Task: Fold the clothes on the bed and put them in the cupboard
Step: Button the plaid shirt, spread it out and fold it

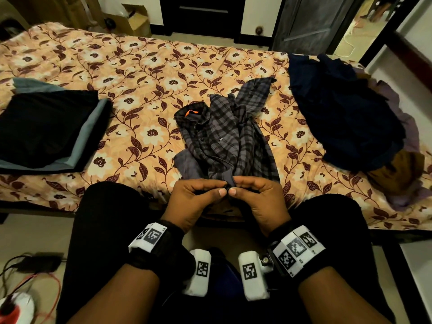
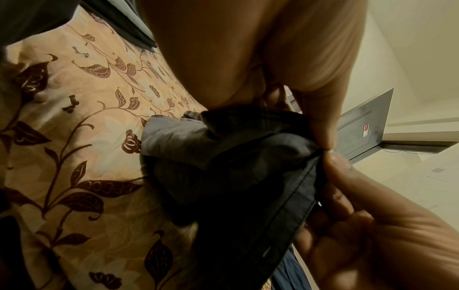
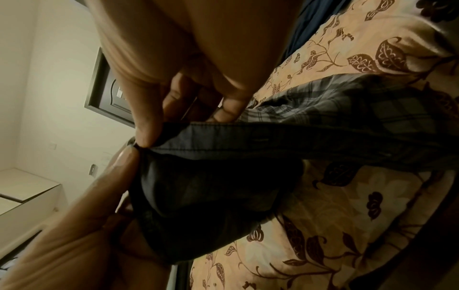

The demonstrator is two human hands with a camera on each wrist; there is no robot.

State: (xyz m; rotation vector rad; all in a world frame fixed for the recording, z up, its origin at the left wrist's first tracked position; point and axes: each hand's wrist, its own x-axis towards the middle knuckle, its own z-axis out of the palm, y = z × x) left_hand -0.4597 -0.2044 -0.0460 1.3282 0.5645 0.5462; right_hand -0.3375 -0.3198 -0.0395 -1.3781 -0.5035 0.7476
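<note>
Plaid shirt (image 1: pixel 224 136): you had it lying rumpled mid-bed, grey checked, collar away from you, near hem pinched up.
Folded stack (image 1: pixel 46 129): black and grey, at your left.
Unfolded heap (image 1: pixel 346 113): dark navy, right.

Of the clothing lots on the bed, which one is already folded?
The black and grey stack at the bed's left: flat with squared edges. The plaid shirt and dark pile lie crumpled.

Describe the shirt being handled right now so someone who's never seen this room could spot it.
On the floral bedspread, look at the middle near the front edge, between a folded black stack and a dark navy heap. The checked shirt is the only grey plaid garment, with an orange collar label, its hem pinched by both hands.
</note>
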